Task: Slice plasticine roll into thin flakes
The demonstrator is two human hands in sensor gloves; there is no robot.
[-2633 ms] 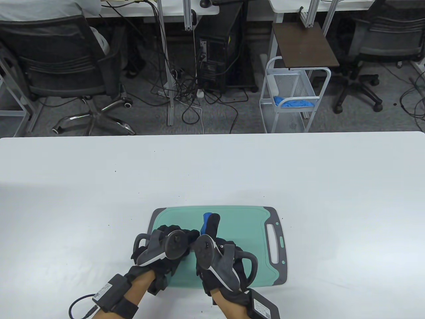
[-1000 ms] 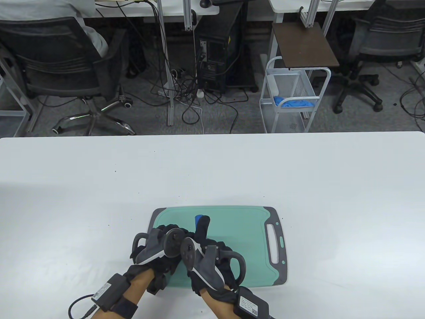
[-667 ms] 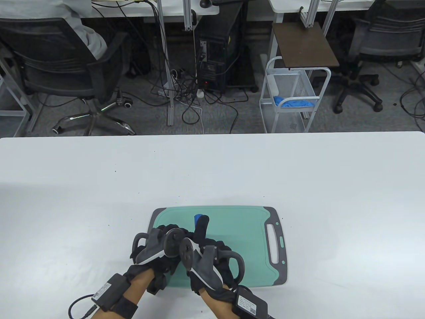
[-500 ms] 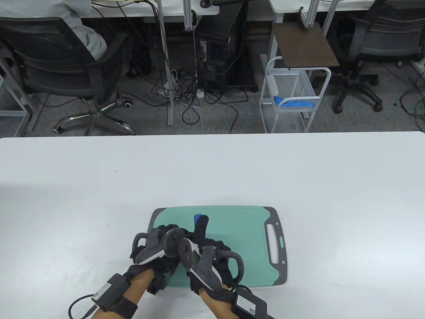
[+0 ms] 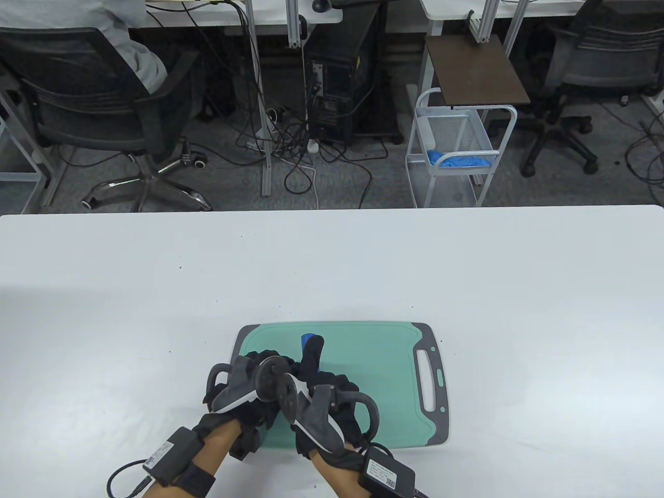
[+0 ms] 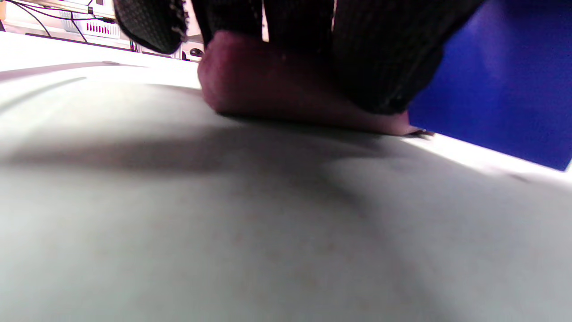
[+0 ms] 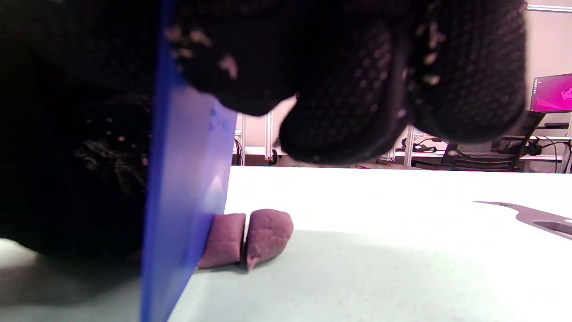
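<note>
A teal cutting board (image 5: 381,363) lies at the table's near edge. My left hand (image 5: 248,385) presses its fingers (image 6: 380,53) down on the brown-purple plasticine roll (image 6: 277,89) and holds it on the board. My right hand (image 5: 315,371) grips a flat blue cutter blade (image 7: 187,201) from above, edge down on the board and cutting through the roll right beside the left fingers. The blade's tip (image 5: 307,339) shows past my right forefinger. Two cut pieces (image 7: 243,237) lie on the board just right of the blade. In the table view the roll is hidden under the hands.
The board's grey handle end (image 5: 433,381) points right. The white table (image 5: 467,270) spreads around the board. Beyond the far edge are office chairs, cables and a white wire cart (image 5: 456,150) on the floor.
My right hand and the blue blade have shifted left, closer to my left hand, and kept edging left over the last second. The left hand has stayed in place.
</note>
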